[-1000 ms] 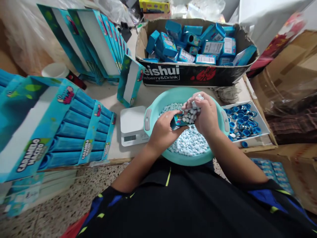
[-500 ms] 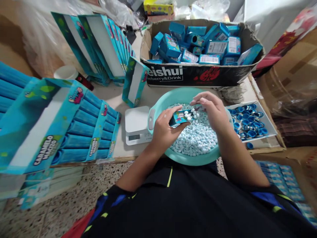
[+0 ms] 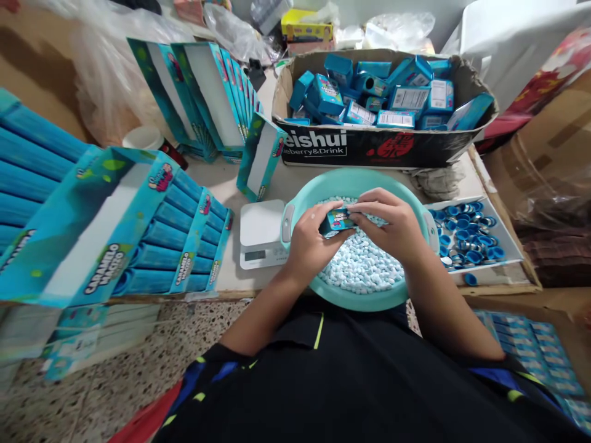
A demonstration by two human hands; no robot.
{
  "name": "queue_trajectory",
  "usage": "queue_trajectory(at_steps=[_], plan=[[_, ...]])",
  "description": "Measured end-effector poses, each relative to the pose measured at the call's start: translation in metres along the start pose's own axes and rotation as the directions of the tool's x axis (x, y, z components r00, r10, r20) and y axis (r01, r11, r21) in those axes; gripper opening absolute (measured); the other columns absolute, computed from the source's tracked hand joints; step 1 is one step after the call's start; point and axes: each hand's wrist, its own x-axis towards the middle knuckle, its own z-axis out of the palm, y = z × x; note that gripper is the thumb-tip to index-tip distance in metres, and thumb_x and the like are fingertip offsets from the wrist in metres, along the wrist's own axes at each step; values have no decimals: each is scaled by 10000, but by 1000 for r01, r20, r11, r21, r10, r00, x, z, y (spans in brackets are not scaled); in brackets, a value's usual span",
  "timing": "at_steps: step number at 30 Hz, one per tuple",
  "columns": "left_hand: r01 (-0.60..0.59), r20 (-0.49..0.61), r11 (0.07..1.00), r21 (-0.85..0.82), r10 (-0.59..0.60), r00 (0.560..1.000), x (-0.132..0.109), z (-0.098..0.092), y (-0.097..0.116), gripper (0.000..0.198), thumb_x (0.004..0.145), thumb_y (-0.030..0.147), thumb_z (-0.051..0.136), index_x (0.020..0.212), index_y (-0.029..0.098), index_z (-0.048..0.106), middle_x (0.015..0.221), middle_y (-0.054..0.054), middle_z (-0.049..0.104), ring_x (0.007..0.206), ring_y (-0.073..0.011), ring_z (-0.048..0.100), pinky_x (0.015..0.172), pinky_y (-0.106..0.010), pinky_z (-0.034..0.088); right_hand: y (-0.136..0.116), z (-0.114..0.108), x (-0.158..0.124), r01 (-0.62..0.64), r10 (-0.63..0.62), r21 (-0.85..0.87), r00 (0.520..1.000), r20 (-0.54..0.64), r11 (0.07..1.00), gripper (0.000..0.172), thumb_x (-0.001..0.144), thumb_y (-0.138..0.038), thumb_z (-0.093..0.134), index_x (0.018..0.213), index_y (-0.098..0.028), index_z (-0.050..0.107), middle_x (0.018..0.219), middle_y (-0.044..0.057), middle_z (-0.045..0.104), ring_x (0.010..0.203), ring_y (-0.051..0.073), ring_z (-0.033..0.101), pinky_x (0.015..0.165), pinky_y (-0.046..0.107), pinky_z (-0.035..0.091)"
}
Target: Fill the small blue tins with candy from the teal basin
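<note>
Blue candy box (image 3: 338,222) clenched in L grip (image 3: 314,237) & R grip (image 3: 385,224), above teal basin (image 3: 355,179)

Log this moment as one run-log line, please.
left hand: holds small blue candy box | right hand: touching box | beneath: teal basin of pale blue candies

Cardboard box (image 3: 369,147) front: "eishui", "eberry&Drink". Blue display carton (image 3: 78,258): "CARAMELO MACIZO". Small box (image 3: 339,221) in hands (image 3: 388,224): label unreadable.

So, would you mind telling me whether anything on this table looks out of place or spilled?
One round blue lid lies loose on the table, just outside the white tray that holds the other lids, so it looks dropped.
</note>
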Motion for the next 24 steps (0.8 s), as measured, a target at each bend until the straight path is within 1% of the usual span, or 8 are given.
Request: queue_trajectory(at_steps=[5, 11, 14, 16, 18, 21, 22, 24], plan=[[19, -20, 1000, -11, -20, 1000, -1, 2, -1, 479, 821, 320, 902, 1243, 272, 681, 1198, -78, 773, 1127, -267, 748, 1013, -455, 629, -2, 1, -1, -23, 22, -80, 1000, -14, 997, 162, 993, -249, 652, 1006, -304, 804, 962, 58, 736, 915, 254, 690, 823, 467, 593], [15, 7, 1000, 5, -15, 1000, 0, 2, -3, 463, 822, 343, 900, 1224, 276, 679, 1163, -66, 777, 1081, -263, 754, 953, -457, 652, -9, 1, -1, -90, 90, 72, 996, -3, 993, 128, 968, -259, 677, 950, -318, 789, 974, 40, 747, 902, 254, 714, 839, 474, 601], [10, -8, 1000, -5, -10, 1000, 0, 1, -2, 471, 812, 340, 907, 1220, 285, 679, 1164, -59, 774, 1077, -260, 753, 953, -460, 652, -13, 2, -1, -124, 136, 150, 987, -79, 981, 99, 933, -267, 730, 994, -323, 785, 1022, 50, 734, 961, 271, 705, 878, 492, 612], [38, -18, 999, -2, -38, 999, 0, 0, 0, 477, 803, 334, 915, 1217, 273, 684, 1168, -62, 773, 1087, -258, 753, 972, -455, 643, -14, 2, -1, -150, 178, 183, 973, -146, 972, 113, 933, -295, 737, 1037, -318, 776, 1070, 65, 717, 1014, 280, 693, 901, 500, 619], [61, -22, 998, 0, -61, 998, 1, -2, 3, 478, 798, 339, 919, 1209, 257, 689, 1165, -68, 775, 1087, -252, 754, 979, -441, 637, -13, 3, -1, -176, 214, 207, 960, -178, 963, 139, 937, -336, 743, 1073, -315, 763, 1123, 75, 700, 1083, 286, 680, 963, 511, 610], [41, -24, 999, 1, -41, 999, 0, -3, 4, 470, 801, 359, 917, 1198, 246, 693, 1153, -72, 779, 1078, -240, 758, 972, -415, 634, -5, 6, -1, -267, 314, 288, 941, -127, 919, 303, 894, -407, 812, 1169, -313, 725, 1245, 82, 675, 1219, 298, 646, 1070, 522, 565], [23, -20, 1000, 2, -23, 1000, 0, -3, 3, 474, 797, 368, 919, 1195, 243, 695, 1145, -72, 781, 1074, -238, 759, 968, -408, 633, -2, 8, -1, -329, 377, 350, 923, -77, 877, 403, 868, -440, 840, 1223, -310, 700, 1287, 88, 667, 1232, 301, 646, 1065, 518, 569], [-15, -11, 1000, -10, 15, 1000, 0, -2, 2, 484, 786, 376, 927, 1189, 237, 697, 1127, -69, 785, 1058, -231, 763, 957, -395, 633, 4, 9, -2, -476, 507, 499, 858, 83, 724, 629, 808, -523, 886, 1334, -296, 628, 1345, 114, 657, 1209, 307, 671, 1000, 502, 605]])
